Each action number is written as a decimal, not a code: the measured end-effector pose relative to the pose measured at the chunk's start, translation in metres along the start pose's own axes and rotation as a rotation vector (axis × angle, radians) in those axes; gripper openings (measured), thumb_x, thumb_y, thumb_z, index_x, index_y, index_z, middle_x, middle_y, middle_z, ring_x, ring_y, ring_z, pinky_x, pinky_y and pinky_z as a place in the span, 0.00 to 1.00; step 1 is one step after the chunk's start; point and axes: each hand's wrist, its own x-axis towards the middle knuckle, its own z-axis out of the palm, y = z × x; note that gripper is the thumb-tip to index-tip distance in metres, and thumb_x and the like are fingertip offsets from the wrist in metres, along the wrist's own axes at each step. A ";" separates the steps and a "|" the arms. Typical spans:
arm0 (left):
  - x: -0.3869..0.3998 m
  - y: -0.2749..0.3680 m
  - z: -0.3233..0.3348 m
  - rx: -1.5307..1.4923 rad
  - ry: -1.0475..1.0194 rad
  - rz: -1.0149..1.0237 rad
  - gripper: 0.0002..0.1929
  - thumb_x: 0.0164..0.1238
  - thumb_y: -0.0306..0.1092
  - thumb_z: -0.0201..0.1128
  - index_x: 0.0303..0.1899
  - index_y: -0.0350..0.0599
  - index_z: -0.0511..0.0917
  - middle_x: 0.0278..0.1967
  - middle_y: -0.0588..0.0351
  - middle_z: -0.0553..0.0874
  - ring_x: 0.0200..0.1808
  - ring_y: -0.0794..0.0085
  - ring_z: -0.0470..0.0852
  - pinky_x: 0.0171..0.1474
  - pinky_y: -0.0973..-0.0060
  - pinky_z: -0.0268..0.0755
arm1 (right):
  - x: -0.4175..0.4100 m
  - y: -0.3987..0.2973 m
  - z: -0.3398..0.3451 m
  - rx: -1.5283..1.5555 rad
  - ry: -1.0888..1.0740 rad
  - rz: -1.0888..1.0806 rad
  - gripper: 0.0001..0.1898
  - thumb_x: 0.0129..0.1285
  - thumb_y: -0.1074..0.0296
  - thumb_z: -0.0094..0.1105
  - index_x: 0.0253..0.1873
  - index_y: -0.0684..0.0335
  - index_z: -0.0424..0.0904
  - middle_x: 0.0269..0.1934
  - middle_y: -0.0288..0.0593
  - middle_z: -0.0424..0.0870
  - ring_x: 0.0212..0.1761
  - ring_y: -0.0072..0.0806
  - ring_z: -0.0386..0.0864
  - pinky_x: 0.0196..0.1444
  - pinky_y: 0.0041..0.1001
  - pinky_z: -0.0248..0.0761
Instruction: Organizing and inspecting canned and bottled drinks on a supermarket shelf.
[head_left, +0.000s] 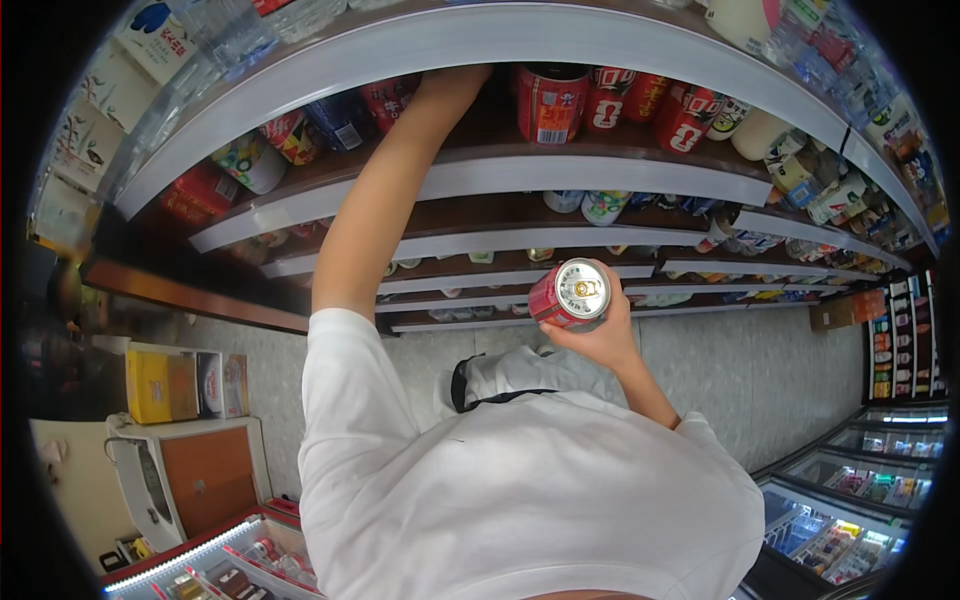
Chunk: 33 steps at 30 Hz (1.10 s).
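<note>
My right hand (609, 330) grips a red drink can (550, 298) in front of the shelves, its silver lid (583, 289) and gold pull tab facing up. The can is sealed and tilted slightly. My left forearm (382, 199) reaches into the upper shelf, and the left hand (459, 77) shows only at the wrist; its fingers are hidden behind the white shelf edge (450, 37). To the right of that wrist stands a large red can (552, 105) with a barcode. Another red can (388, 99) is partly covered by the forearm on its left side.
More red cans (686, 120) and pale bottles (757, 135) line the same shelf, with a blue can (337, 124) at left. Lower shelf edges (540, 240) project below. Chest freezers (840, 517) stand at right, a red-rimmed one (180, 551) at lower left, and cartons (161, 386) behind.
</note>
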 end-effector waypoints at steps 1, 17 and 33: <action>0.000 0.000 0.001 -0.005 -0.018 -0.010 0.24 0.54 0.35 0.66 0.54 0.41 0.75 0.51 0.42 0.78 0.55 0.50 0.76 0.56 0.56 0.67 | 0.001 0.002 0.000 0.024 -0.012 0.013 0.44 0.40 0.63 0.80 0.63 0.68 0.65 0.54 0.48 0.78 0.56 0.32 0.78 0.59 0.30 0.71; -0.004 0.019 -0.027 -0.027 0.099 0.036 0.16 0.51 0.32 0.67 0.44 0.41 0.80 0.37 0.45 0.84 0.40 0.50 0.83 0.41 0.60 0.77 | 0.013 0.014 -0.003 0.065 -0.169 -0.039 0.44 0.41 0.63 0.80 0.64 0.67 0.65 0.54 0.48 0.78 0.57 0.34 0.79 0.60 0.31 0.70; -0.102 0.053 -0.055 -0.208 0.712 0.068 0.45 0.44 0.40 0.80 0.60 0.40 0.57 0.52 0.42 0.73 0.53 0.52 0.71 0.56 0.55 0.73 | 0.006 0.012 0.009 0.076 -0.076 -0.042 0.45 0.40 0.69 0.81 0.64 0.67 0.61 0.58 0.52 0.75 0.58 0.34 0.76 0.61 0.33 0.70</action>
